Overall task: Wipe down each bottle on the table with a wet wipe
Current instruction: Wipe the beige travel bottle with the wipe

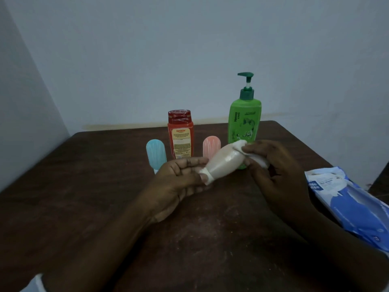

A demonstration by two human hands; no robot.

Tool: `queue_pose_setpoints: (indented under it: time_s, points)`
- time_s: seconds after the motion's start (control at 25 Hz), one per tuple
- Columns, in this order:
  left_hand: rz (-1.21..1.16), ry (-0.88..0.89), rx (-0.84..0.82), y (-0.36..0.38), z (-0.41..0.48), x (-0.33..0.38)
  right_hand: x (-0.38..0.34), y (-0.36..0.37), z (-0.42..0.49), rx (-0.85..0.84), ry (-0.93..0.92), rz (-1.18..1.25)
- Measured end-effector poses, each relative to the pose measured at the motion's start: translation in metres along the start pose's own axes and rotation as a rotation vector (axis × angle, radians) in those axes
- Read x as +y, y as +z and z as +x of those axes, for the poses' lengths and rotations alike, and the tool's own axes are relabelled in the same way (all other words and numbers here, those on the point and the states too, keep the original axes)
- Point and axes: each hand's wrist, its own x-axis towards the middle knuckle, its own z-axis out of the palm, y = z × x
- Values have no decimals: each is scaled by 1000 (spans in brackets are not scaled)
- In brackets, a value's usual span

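**Cream Bottle Gets Its Wipe While Four Others Wait**

A dark wooden surface (84, 197) carries the whole job, its near half left bare so the hands have room to work above it. Off to the right of the right hand, a blue pack of wet wipes (353, 205) lies flat near the edge, close enough, it seems, to draw a fresh sheet without stretching. Beyond the hands, a tall green pump bottle (244, 123) stands upright directly behind the right hand, and a red bottle (180, 133) stands cap-up behind the left; both appear parked at the far side to keep them clear of the work. A small blue bottle (156, 153) and a small pink bottle (211, 146) flank the red one, upright and apart from each other.

Between the hands, lifted off the surface and tilted, is a small cream bottle (224, 163). The left hand (181, 182) grips its capped lower end with thumb and fingers, likely to steady and turn it. The right hand (271, 165) is closed on a white wet wipe (240, 144) pressed round the bottle's upper end, so the cloth meets plastic on all sides. Which of the standing bottles are already clean cannot be told.
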Motion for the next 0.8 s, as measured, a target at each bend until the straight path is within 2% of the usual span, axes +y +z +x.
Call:
queue_pose_setpoints:
  time_s: [0.08,0.24,0.36,0.6,0.72,0.8]
  points:
    - [158,8,-75,6,-2,-7,-1,3,-2,-11,-43,-37]
    - [129,63,-175,14,-3,-18,-7,13,-8,-185,-111,-51]
    - [78,115,-126,15,-4,-15,-10,15,-7,-238,-164,-13]
    - [-126,81,-22,13,-3,-4,-12,12,-7,-294,-151,53]
    - [-148,96,7,12,-1,-3,-10,7,-8,-207,-154,-19]
    - [-99,103,3,13,-1,-4,-14,6,-10,-164,-262,-76]
